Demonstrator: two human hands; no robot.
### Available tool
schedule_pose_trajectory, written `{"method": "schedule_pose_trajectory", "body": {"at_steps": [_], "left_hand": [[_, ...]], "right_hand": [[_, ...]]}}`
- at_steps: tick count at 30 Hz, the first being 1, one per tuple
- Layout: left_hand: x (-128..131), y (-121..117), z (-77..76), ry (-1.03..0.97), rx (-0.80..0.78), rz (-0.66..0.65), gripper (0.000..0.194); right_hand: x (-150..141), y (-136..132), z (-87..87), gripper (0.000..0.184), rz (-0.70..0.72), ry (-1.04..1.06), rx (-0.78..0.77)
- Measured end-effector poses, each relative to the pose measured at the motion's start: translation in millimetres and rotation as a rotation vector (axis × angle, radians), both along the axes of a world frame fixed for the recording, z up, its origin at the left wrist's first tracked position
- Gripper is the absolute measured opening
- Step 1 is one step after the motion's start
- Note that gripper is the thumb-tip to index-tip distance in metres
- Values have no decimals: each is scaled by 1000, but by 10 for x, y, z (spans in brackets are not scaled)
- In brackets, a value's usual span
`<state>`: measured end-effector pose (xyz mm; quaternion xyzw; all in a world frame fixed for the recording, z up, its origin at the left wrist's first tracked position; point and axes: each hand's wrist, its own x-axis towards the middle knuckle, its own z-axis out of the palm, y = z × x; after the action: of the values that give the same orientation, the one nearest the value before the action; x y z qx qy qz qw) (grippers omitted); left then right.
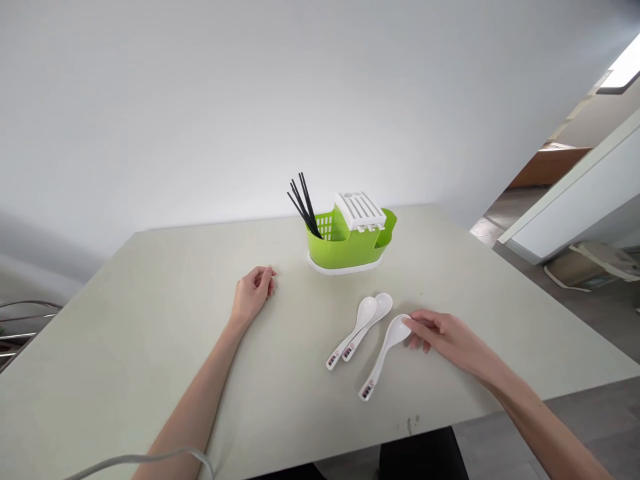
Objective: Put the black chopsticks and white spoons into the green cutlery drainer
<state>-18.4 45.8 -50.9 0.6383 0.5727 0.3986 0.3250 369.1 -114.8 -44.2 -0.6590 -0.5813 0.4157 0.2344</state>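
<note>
My right hand (437,333) pinches the bowl edge of a white spoon (380,360) between thumb and fingers; its labelled handle points toward the front of the table. Just left of it, a second white spoon (355,333) and a third white spoon (376,317) lie side by side, partly overlapping. My left hand (254,291) rests on the tabletop with its fingers curled in, and whether anything is inside them is hidden. Behind the spoons stands a green utensil caddy (345,253) with a white slotted top (360,210). Several black chopsticks (306,207) lean out of its left compartment.
The pale table (165,287) backs onto a white wall (225,107). A grey cable (150,459) crosses over my left forearm at the bottom. Beneath the front edge is a dark seat (420,457). At right, a bin-like container (590,267) stands on the floor.
</note>
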Motion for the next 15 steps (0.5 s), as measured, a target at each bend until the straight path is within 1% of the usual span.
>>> {"method": "schedule_pose_trajectory", "body": {"at_steps": [3,5,7,9,11,13,15], "left_hand": [[-6,8,-19,13,10,-4,48],[-9,13,-25,22,13,-10,48],[-9,12,-21,32,13,-11,47],[-7,5,-9,45,14,-5,46],[-4,-7,7,58,18,-6,46],[-2,-20,19,64,25,-9,45],[-3,-28,20,64,27,-13,44]], "right_hand": [[-13,47,198,52,-14,30,13],[-53,125,414,52,-34,3,98],[-117,237,696,50,-73,-82,238],[-202,374,1008,47,-133,-158,413],[-303,535,1299,45,-159,-236,589],[-407,714,1523,43,-151,-341,728],[-499,903,1662,40,-146,-417,855]]}}
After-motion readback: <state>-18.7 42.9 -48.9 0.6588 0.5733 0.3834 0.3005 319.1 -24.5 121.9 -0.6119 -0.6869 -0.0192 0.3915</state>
